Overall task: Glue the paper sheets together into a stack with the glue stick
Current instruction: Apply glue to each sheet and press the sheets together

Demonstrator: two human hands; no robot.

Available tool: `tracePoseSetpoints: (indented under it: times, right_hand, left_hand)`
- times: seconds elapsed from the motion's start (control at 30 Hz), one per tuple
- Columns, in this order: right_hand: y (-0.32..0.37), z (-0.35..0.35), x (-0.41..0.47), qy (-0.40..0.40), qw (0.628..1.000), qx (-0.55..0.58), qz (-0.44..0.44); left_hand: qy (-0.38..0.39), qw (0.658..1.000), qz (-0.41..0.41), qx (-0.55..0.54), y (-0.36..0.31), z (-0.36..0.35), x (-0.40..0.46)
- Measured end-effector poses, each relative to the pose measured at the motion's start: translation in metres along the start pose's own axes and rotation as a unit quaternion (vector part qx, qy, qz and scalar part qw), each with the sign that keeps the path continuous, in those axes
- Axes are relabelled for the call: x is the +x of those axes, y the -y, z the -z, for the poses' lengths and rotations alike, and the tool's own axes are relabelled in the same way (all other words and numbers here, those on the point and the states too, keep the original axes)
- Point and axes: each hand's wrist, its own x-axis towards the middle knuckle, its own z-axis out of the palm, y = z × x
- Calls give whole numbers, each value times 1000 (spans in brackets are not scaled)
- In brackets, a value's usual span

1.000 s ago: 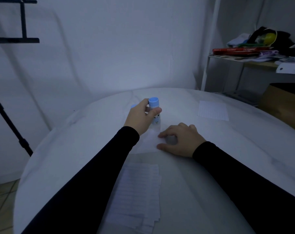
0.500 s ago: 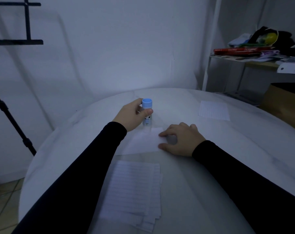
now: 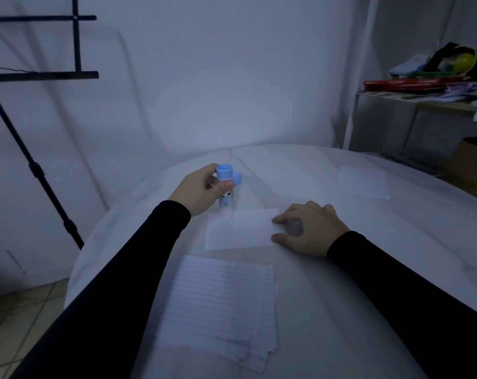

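Head view: the left hand (image 3: 199, 191) curls round the glue stick (image 3: 225, 191), held upright with its lower end at the far left corner of a small blank sheet (image 3: 240, 228) mid-table. A blue cap (image 3: 237, 178) sits just behind it. The right hand (image 3: 307, 228) lies on the sheet's right edge, fingers spread and bent, pinning it. A fanned pile (image 3: 218, 305) of lined sheets lies nearer; one more sheet (image 3: 363, 181) lies far right. Paper this thin will likely slide and crease, so it is best pinned flat near an edge; the light, rigid stick suits a grip round its barrel
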Motion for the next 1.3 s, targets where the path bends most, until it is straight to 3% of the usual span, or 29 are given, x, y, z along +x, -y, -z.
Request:
tracePoseSetpoints:
  times: [0.53,0.67,0.77,0.87,1.3]
  right_hand:
    - [-1,-2,0,4,999,34,-1]
    - [-3,-2,0,4,998,55,2]
    - [-4,-2,-1,0,998,57,-1]
    - [-7,3,1,-5,999,40,6]
    - [-30,1,6,63,996,55,31]
  left_hand:
    - [-44,998,17,42,12,22,-4]
    - [-91,992,-29,-84,-20,22,-3]
    - [-11,986,-57,-159,-50,9,-8]
    - [60,984,-78,-147,-62,-10,-11]
    - [130,974,-112,-150,-63,-47,-23]
